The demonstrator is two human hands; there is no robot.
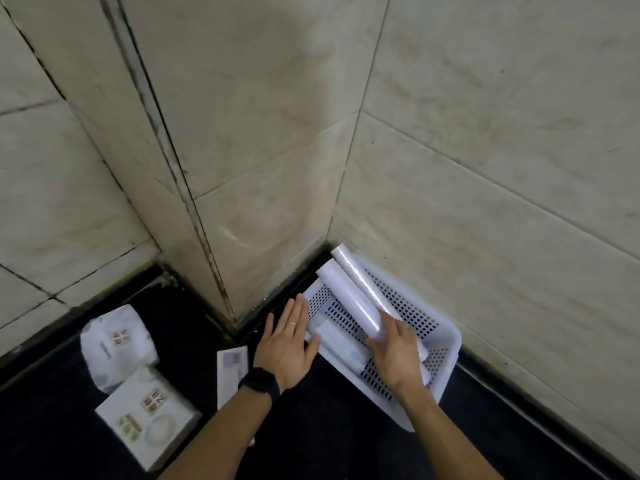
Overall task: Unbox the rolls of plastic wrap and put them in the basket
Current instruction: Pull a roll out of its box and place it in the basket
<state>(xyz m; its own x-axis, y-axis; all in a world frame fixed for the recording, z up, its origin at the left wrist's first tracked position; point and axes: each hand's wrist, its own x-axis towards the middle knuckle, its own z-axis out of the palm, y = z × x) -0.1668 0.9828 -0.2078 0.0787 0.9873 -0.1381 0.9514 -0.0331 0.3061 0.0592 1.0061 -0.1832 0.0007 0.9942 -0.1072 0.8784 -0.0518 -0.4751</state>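
A white perforated basket [440, 344] sits on the dark counter in the tiled corner. Several rolls of plastic wrap lie in it: one long roll [348, 299] and a second roll [360, 271] stick out over the far rim, and another roll [334, 336] lies lower down. My right hand [396, 355] rests inside the basket on the near ends of the rolls, fingers spread. My left hand [285, 344], flat and open with a ring and a black wristband, touches the basket's left side. A flat white box [231, 370] lies left of it, partly hidden by my arm.
Two white packages sit at lower left: a rounded one [116, 344] and a square box [147, 415]. Tiled walls close in behind and to the right of the basket. The dark counter [332, 431] runs along the bottom.
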